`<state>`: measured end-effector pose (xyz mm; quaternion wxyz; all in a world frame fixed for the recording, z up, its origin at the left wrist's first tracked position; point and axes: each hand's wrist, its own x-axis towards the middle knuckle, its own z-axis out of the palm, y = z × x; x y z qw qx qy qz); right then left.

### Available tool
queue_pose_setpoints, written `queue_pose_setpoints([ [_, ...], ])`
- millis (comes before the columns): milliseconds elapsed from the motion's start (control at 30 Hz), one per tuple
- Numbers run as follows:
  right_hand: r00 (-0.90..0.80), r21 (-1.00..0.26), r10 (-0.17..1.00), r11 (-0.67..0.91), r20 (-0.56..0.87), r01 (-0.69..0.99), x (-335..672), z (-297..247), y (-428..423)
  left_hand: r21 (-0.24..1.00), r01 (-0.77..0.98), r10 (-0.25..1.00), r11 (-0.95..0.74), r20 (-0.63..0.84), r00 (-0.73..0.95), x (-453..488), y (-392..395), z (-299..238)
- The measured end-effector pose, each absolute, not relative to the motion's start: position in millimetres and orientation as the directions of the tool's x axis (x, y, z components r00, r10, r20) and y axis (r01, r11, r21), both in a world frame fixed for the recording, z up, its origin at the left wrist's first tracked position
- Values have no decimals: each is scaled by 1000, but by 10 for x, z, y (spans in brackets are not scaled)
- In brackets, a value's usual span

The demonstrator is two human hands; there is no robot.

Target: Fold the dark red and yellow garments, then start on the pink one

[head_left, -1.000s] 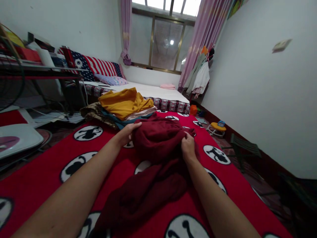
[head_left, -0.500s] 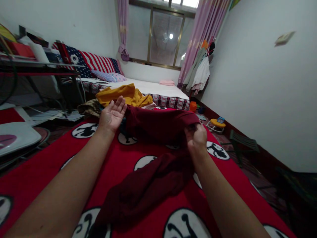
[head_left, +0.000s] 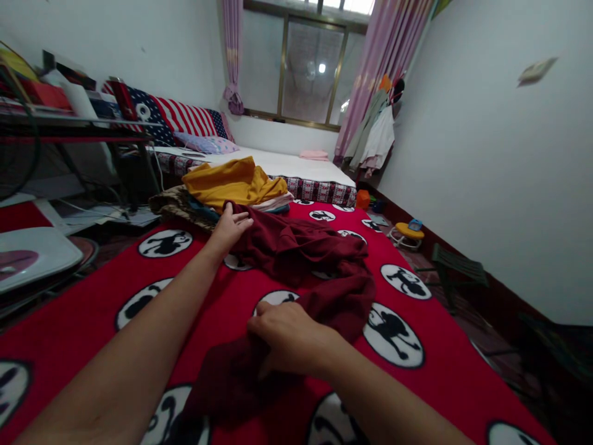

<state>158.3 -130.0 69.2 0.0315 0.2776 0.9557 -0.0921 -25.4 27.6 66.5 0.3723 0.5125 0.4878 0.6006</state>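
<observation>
A maroon garment (head_left: 301, 244) lies loosely crumpled on the red blanket (head_left: 204, 321), which is patterned with white ovals and black figures. One long narrow part of it bends round on the right and runs back toward me. My left hand (head_left: 233, 225) has the far left corner of the cloth between thumb and fingers, close to a clothes pile. Over the near, narrow part is my right hand (head_left: 290, 337), fingers curled down around the fabric; its fingertips are partly hidden. I cannot tell what kind of garment it is.
The pile at the far edge has a yellow garment (head_left: 236, 179) on top and a patterned brown cloth (head_left: 178, 204) at its left. Behind stands a bed (head_left: 269, 162). A cluttered desk (head_left: 92, 133) and a white chair (head_left: 37, 256) are left; a yellow stool (head_left: 407, 231) and a dark folding stool (head_left: 456, 266) are right.
My right hand has let go of the garment's far right end and come down to its near part. The raised cloth has dropped onto the blanket. My left hand has turned over onto the corner.
</observation>
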Motion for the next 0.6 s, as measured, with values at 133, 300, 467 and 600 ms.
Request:
queue_pose_setpoints([
  [133,-748,-286,663,718,5,635,1815,860,-1069,953,148,934,-264,291,-205,-324,354,616],
  [300,324,-670,677,338,661,661,2767,1059,-443,926,224,853,-303,368,-370,-307,405,558],
  [467,430,-663,544,357,720,658,3080,882,-174,813,262,643,-520,574,-506,-155,190,546],
  [600,62,-438,851,205,521,875,2754,745,-275,625,569,778,-534,627,41,-64,9,612],
])
